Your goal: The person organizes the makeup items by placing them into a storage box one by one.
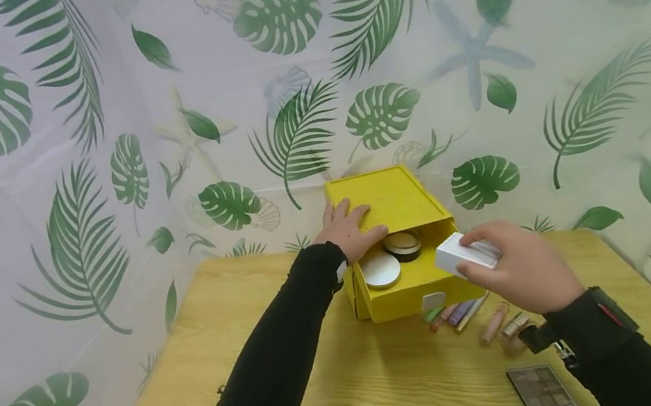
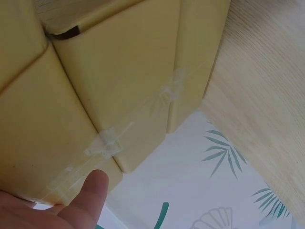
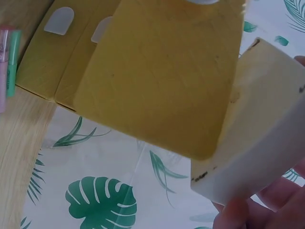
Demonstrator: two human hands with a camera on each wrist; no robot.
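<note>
A yellow box with drawers stands near the back of the table, its top drawer pulled out toward me. Inside that drawer lie a round silver-white compact and a round black-rimmed one. My left hand rests on the box's top left edge, fingers spread. In the left wrist view its finger lies along the taped side of the box. Between thumb and fingers my right hand holds a small white carton, just right of the open drawer. The right wrist view shows this carton tilted beside the drawer.
Several slim cosmetic tubes lie on the wooden table under the drawer's front. Right of them are a pink tube and a metallic lipstick. An eyeshadow palette lies nearer me. A leaf-patterned sheet hangs behind.
</note>
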